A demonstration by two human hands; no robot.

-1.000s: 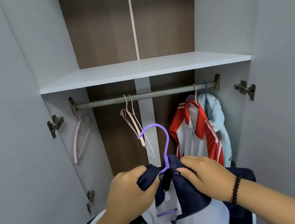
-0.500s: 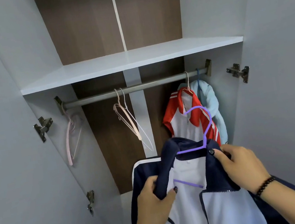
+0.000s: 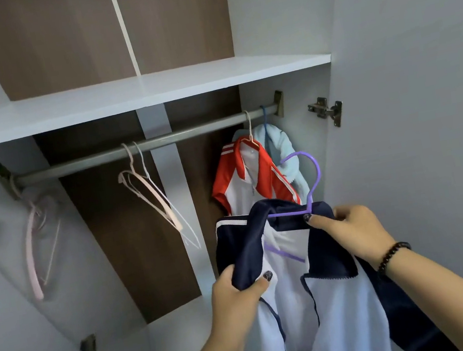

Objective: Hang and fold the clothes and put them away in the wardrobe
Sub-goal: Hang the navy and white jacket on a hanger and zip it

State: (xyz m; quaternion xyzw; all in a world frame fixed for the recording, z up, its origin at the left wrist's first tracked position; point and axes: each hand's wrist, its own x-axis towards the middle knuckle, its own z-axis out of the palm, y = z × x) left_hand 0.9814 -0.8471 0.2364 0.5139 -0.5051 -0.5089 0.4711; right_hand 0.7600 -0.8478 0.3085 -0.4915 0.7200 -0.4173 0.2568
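A navy and white jacket hangs on a purple hanger in front of the open wardrobe. My left hand grips the jacket's navy collar on the left side. My right hand pinches the collar on the right, just under the hanger's neck. The purple hook stands upright, below the metal rail and to the right, in front of a hung red and white jacket. A light blue garment hangs behind that one.
Two pale empty hangers hang mid-rail and a pink hanger hangs at the left end. A white shelf sits above the rail. Both wardrobe doors stand open, with hinges on the side walls.
Both hands have carried the jacket on its hanger up and to the right, towards the red jacket. My left hand has slid down the collar, and the view has swung left.
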